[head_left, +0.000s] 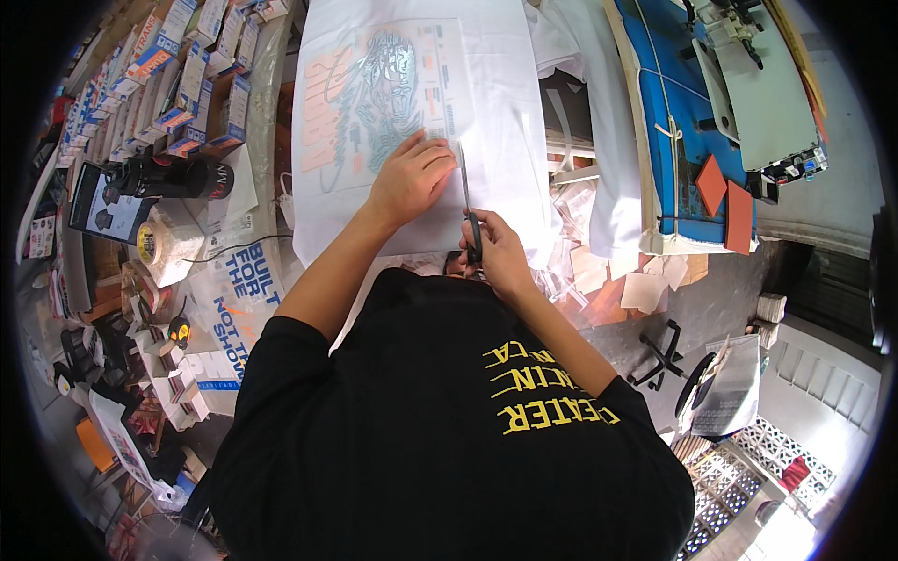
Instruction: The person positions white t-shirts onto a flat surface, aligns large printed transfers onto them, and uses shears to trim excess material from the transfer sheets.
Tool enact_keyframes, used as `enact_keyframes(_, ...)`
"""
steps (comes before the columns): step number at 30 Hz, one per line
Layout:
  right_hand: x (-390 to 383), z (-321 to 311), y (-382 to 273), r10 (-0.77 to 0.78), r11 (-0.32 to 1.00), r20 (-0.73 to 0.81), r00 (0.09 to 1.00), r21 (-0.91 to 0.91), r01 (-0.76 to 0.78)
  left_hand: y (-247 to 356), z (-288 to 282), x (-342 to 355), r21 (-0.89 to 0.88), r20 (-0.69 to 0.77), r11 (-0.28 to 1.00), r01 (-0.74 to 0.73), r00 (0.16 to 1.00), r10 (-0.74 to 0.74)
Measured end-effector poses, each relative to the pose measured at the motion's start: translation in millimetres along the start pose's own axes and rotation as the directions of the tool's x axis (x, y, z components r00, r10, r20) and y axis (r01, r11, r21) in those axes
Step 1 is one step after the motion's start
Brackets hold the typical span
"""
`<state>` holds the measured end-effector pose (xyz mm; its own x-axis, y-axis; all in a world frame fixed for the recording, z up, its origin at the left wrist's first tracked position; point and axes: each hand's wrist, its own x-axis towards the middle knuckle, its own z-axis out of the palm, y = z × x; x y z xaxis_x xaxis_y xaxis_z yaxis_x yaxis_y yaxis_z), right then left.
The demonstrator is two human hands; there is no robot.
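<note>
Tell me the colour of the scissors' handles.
Black; the scissors' handles show best in the head view.

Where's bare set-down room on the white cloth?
White cloth: the strip right of the printed film, beyond the right hand; the near-left corner, between film and left forearm. Crowded: film's right edge, with left hand and scissors; further left, cardboard boxes and tape roll.
</note>
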<state>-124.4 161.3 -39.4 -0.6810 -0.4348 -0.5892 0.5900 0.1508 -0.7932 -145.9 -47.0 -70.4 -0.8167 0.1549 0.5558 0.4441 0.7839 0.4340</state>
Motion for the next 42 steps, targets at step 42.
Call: enact_keyframes(42, 87, 21, -69, -0.154, 0.987, -0.162, 0.975, -0.066, 0.145, 77, -65, -17, -0.104, -0.147, 0.994, 0.013, 0.989, -0.029)
